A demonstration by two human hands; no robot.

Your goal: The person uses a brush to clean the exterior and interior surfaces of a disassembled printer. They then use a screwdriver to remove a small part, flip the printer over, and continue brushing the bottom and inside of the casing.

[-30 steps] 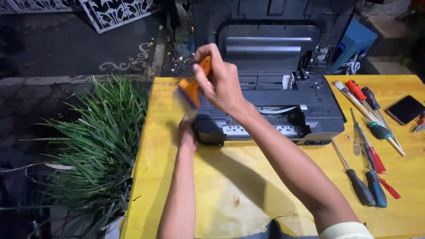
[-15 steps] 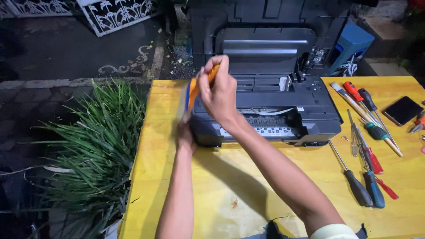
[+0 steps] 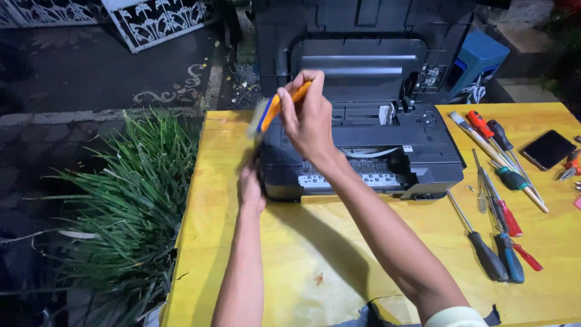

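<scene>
Just above the black printer's (image 3: 363, 154) left end, the right hand (image 3: 308, 118) is closed around an orange brush (image 3: 269, 112). Left hand (image 3: 251, 188) is pressed flat against the printer's left side, fingers wrapped on its corner, on the yellow table (image 3: 290, 260).

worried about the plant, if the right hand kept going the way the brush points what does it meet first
The right hand holds an orange brush aimed left and slightly down, over the printer corner. Going on, it would likely clear the yellow table edge and reach the grassy plant; depth is unclear.
</scene>
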